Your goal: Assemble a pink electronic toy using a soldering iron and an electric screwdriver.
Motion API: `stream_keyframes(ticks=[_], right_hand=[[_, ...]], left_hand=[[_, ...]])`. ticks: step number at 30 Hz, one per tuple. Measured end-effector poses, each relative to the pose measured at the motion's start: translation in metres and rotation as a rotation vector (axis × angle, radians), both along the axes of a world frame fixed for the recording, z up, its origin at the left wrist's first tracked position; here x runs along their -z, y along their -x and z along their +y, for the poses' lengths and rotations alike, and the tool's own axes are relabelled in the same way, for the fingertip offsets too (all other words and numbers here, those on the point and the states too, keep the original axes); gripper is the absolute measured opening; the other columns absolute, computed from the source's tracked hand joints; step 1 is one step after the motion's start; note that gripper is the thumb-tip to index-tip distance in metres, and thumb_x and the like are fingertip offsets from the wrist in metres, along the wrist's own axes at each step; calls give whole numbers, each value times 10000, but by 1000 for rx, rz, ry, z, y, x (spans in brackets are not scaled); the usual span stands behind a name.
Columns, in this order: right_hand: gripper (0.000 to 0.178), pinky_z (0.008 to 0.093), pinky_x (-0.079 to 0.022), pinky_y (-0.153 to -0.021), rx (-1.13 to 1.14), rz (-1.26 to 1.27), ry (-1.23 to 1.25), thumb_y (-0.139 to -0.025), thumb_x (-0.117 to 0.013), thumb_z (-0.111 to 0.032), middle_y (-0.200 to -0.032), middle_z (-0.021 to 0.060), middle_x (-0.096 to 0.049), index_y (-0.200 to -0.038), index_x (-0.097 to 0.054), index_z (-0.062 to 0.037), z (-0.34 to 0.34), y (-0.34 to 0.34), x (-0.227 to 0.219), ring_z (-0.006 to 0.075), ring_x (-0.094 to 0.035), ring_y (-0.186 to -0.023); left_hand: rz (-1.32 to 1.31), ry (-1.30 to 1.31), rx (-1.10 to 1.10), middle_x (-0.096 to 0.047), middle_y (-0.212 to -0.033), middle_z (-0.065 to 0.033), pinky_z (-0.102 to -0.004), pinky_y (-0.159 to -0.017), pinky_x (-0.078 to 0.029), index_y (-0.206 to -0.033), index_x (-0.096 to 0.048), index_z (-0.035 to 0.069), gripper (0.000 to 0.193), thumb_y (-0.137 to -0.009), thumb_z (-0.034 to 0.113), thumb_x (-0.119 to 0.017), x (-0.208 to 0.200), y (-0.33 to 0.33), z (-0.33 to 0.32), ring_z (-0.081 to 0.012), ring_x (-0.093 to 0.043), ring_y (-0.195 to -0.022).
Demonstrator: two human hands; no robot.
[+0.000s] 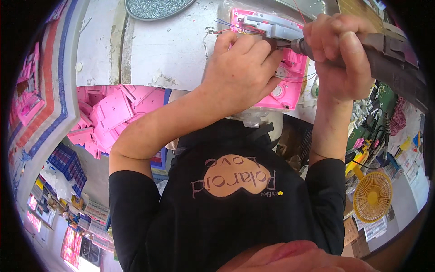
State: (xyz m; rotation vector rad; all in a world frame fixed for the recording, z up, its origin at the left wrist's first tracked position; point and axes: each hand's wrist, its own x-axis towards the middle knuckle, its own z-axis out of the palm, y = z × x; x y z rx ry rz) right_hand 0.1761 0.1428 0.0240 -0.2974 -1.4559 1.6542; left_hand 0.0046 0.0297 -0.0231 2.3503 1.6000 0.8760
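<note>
A pink plastic housing [292,93] lies on the white worktop just ahead of me, with a light grey plastic part [283,32] and thin coloured wires [226,28] in it. Over its near left portion bends my left hand [244,68], fingers curled and closed; what they pinch is hidden. My right hand [340,54] wraps round a dark power screwdriver [389,70], held nearly level from the right. The tool's tip points leftward into the housing, close to my left fingertips. Exactly where the tip touches cannot be seen.
A round grey tray of small screws [158,8] sits on the worktop at the far left. Below the worktop's edge, a blue crate [166,97] holds many pink plastic panels [113,111]. To the right are white small parts [360,111] and a yellow fan [372,197].
</note>
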Motion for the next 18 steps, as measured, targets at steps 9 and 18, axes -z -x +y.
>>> stream_keyframes(ticks=[9,18], right_hand=[[263,341,-347,-643,-3,-3,-9,-998,-490,-185,-724,1,-443,-1173,-590,-16,1,1,2,145,-419,-670],[181,294,-433,-561,89,11,-1,-961,-626,-135,-679,45,-523,-1032,-581,25,-7,24,4,131,-485,-565]], left_hand=[[-3,-8,0,-608,-1055,-2,-445,-950,-342,-1199,-703,181,425,-813,350,-755,1,0,0,-210,-567,-996],[10,-99,-22,-595,-927,0,-413,-889,-398,-1107,-721,130,418,-761,359,-770,3,-1,2,-185,-578,-947]])
